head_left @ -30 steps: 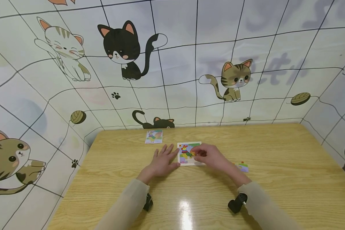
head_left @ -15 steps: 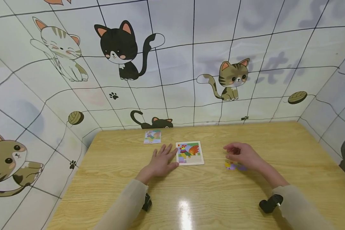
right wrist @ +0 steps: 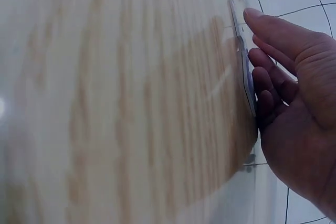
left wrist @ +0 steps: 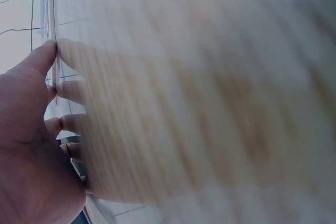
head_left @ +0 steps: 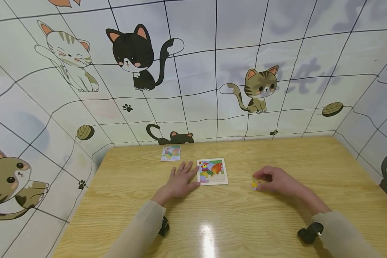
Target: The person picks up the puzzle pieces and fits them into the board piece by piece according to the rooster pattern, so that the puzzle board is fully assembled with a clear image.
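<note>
A square puzzle tray (head_left: 217, 179) with a pale frame lies mid-table. Its pieces form a colourful rooster picture (head_left: 216, 167), and bare wood shows at the lower right. My left hand (head_left: 179, 181) rests flat on the table with fingers spread, fingertip and thumb at the tray's left edge. To the right, my right hand (head_left: 280, 181) hovers low over loose puzzle pieces (head_left: 254, 185), its fingers bent and thumb apart from them. In the right wrist view, thin flat pieces (right wrist: 247, 72) lie on the table beside the fingertips; nothing is plainly gripped. The hand hides some pieces.
A picture card (head_left: 171, 153) of the same rooster lies at the back left of the wooden table (head_left: 245, 222). Behind the table stands a wall sheet (head_left: 200, 71) printed with cats and grid lines.
My right hand has left the tray and moved right to the loose pieces, then lowered over them. The rooster's orange tail is now uncovered. The left hand stays in place.
</note>
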The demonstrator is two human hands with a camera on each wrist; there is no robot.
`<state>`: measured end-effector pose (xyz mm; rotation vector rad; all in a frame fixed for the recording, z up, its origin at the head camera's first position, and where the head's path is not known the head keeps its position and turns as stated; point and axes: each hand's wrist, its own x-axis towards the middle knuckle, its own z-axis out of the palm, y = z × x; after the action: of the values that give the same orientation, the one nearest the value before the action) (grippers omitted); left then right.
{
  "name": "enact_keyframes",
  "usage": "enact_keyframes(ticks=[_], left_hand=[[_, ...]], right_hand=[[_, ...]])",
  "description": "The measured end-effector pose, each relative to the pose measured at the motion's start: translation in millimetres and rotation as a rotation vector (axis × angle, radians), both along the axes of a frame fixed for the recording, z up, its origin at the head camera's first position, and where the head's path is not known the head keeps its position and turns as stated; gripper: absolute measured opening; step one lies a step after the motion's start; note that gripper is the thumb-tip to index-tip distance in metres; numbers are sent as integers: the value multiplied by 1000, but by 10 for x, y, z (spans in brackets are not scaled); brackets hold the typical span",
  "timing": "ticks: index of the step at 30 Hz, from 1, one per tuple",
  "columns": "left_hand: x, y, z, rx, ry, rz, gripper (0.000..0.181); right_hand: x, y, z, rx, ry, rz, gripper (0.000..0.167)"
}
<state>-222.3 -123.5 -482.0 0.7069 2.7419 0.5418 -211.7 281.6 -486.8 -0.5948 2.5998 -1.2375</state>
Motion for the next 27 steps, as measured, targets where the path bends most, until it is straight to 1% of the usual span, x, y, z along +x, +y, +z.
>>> enact_keyframes(ticks=[6,8,11,14,17,19,21,23,27], left_hand=[[-7,-3,7,5,-2,1,66],[-7,-7,9,8,-2,4,66],[-3,-13,12,5,-4,9,66],[1,-19,12,3,-2,8,66],[5,-23,16,13,-2,5,66],[9,-23,21,23,-4,5,66],[9,-21,20,25,-7,7,66],[7,-20,11,23,-11,9,66],[-9,-12,-17,9,-11,5,66]], right_hand=[[19,-58,-17,-25,42,33,29],[23,-72,-18,-34,44,42,26],[24,-94,-13,-17,52,57,24],[22,-120,1,14,49,55,24],[19,-156,21,39,27,44,23],[15,-187,40,39,-3,36,23],[9,-225,57,39,-15,29,21],[3,-265,75,29,-17,18,21],[-23,-353,94,26,5,2,19]])
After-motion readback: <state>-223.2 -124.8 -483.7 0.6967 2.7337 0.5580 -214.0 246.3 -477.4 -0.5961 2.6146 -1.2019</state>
